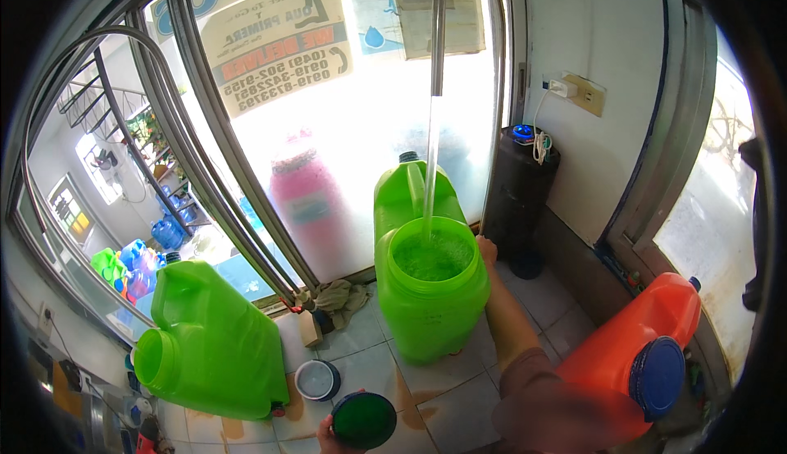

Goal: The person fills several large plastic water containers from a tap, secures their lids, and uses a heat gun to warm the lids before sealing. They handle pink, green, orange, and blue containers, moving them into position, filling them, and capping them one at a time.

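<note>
Water pours from a curved metal pipe (438, 42) into the wide mouth of a green plastic water container (430, 312), which stands upright on the tiles and is nearly full. My right hand (487, 250) touches the far right side of this container, its fingers partly hidden behind it. At the bottom centre my left hand (326, 435) holds a round dark lid (364, 420) with its green inner face up. Just beyond that lid, another round lid (317, 380) lies on the floor. Left of it, a second green container (215, 337) leans with its wide mouth uncapped.
An orange container (602, 349) with a blue lid (658, 379) is at the right. A black cylinder (522, 189) stands by the wall below an outlet (584, 94). A crumpled cloth (341, 303) and a small block (309, 329) lie by the glass door frame.
</note>
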Motion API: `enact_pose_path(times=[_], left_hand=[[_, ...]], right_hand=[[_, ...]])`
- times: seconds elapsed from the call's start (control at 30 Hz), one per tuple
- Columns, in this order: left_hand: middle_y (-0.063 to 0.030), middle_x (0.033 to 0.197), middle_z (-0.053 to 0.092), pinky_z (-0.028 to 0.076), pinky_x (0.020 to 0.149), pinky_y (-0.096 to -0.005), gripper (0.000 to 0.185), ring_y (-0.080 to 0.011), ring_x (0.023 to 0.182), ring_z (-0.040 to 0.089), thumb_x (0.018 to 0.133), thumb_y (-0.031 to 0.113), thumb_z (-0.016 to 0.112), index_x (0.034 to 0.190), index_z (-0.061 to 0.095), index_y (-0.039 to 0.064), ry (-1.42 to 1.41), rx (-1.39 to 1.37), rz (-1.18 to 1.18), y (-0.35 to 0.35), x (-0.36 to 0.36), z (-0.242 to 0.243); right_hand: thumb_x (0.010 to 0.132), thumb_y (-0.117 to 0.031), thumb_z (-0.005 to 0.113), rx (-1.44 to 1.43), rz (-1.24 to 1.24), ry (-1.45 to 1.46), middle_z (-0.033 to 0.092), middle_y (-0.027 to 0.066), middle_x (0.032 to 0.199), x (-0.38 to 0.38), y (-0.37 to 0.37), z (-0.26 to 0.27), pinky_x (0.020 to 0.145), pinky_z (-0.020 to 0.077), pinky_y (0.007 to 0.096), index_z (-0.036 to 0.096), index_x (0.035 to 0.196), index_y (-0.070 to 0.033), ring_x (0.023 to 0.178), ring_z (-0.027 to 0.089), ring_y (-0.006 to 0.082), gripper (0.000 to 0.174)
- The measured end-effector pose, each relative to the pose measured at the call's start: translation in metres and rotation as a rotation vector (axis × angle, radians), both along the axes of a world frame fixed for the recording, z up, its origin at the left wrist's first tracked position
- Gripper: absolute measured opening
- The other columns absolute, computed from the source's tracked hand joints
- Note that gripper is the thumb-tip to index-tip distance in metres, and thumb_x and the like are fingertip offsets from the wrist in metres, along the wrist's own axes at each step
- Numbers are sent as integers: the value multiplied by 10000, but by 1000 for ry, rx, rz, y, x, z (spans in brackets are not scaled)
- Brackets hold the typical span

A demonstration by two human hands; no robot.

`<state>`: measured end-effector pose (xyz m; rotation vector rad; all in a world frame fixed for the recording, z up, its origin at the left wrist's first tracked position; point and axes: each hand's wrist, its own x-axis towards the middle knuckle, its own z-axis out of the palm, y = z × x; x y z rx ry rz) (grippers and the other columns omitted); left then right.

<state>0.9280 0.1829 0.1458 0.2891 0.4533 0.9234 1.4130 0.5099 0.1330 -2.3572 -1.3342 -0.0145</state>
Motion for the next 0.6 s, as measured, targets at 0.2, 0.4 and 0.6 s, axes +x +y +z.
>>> enact_pose_path(times=[0.2, 0.4, 0.6], left_hand=[[-245, 1577, 398, 242, 1180, -733, 997, -593, 1422, 361, 831, 743, 552, 1637, 252, 238, 39, 74, -116, -1, 11, 26], [-258, 1577, 395, 235, 1182, -736, 999, -621, 1417, 346, 832, 773, 538, 1630, 255, 242, 59, 106, -128, 2, 17, 44], [-244, 1572, 413, 230, 1180, -742, 989, -620, 1414, 355, 840, 788, 511, 1621, 271, 231, 46, 110, -97, 4, 17, 38]], right_hand=[[956, -281, 481, 43, 25, -14, 761, 190, 914, -2, -18, 1, 749, 606, 499, 784, 899, -37, 850, 759, 380, 393], [905, -309, 590, 90, -4, -42, 752, 193, 864, -6, -35, 4, 712, 609, 505, 780, 859, -62, 806, 756, 388, 315], [906, -408, 633, 170, 4, -2, 748, 172, 839, -3, -43, -12, 721, 599, 514, 777, 860, -89, 807, 747, 387, 352]])
